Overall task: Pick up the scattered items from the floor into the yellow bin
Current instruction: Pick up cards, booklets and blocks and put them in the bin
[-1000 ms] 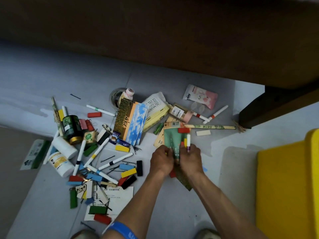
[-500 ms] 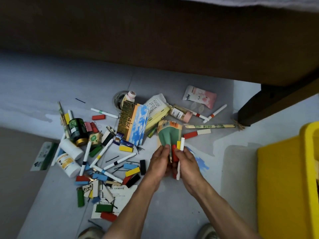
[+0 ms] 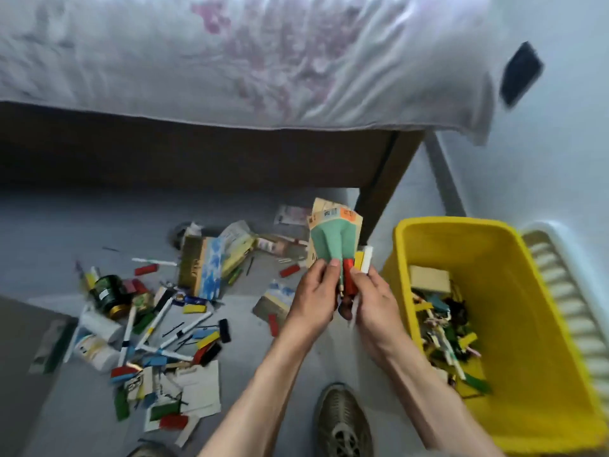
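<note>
Both hands hold one bundle lifted off the floor, just left of the yellow bin [image 3: 540, 324]. My left hand [image 3: 314, 296] pinches the green and tan paper packets [image 3: 333, 237] that stand up out of the bundle. My right hand [image 3: 375, 300] grips red, yellow and white blocks [image 3: 357, 263] and a pen against them. The bin holds several blocks, pens and a small box. A scattered pile of pens, blocks, bottles and cards [image 3: 158, 318] lies on the grey floor to the left.
A bed with a pale floral sheet [image 3: 230, 61] and a dark wooden frame [image 3: 197, 156] spans the top. Its leg [image 3: 379, 199] stands just behind the bundle. A white slatted basket [image 3: 573, 291] sits right of the bin. My shoe [image 3: 344, 423] is below the hands.
Both hands have lifted the bundle off the floor and carried it right, toward the bin. The view tilted up, bringing in the bed sheet and the bin's inside.
</note>
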A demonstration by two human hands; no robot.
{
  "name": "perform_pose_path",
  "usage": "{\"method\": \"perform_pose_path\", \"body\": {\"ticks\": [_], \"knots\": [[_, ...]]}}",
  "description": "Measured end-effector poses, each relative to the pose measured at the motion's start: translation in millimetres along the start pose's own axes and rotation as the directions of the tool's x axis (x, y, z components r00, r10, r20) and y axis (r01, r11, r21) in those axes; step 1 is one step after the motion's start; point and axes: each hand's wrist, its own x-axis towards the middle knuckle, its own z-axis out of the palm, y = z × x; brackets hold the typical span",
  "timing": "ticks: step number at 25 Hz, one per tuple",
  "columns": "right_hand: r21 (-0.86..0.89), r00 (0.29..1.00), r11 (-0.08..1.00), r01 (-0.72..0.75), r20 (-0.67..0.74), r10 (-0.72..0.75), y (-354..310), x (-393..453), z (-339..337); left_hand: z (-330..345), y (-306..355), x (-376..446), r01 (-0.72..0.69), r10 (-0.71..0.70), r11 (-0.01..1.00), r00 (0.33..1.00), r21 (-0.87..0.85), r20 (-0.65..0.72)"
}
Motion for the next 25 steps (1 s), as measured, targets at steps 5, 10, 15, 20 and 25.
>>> {"method": "perform_pose_path", "body": {"ticks": [5,10,15,20,25], "knots": [[-0.017,0.956,0.994,0.109,-0.273,-0.109,-64,-39,-106,116,48,-21,-0.111,0.051,0.977,0.951,0.182,0.305],[-0.292,0.887,0.951,0.097,-0.408,-0.216,-75,-58,-161,164,47,-30,0.040,-0.050,0.999,0.860,0.032,0.507],[-0.355,0.908,0.935,0.015,-0.387,-0.161,-56,-51,-147,130,28,-24,0.006,-0.012,1.000,0.963,0.023,0.267],[-0.435,0.993,0.901,0.000,-0.110,-0.053,-10,-21,-84,58,-24,-10,0.051,-0.052,0.998,0.998,-0.028,-0.043],[-0.671,0.990,0.741,0.028,0.121,0.073,71,37,-6,-28,-109,27,0.368,-0.291,0.902,0.904,0.224,-0.314]]}}
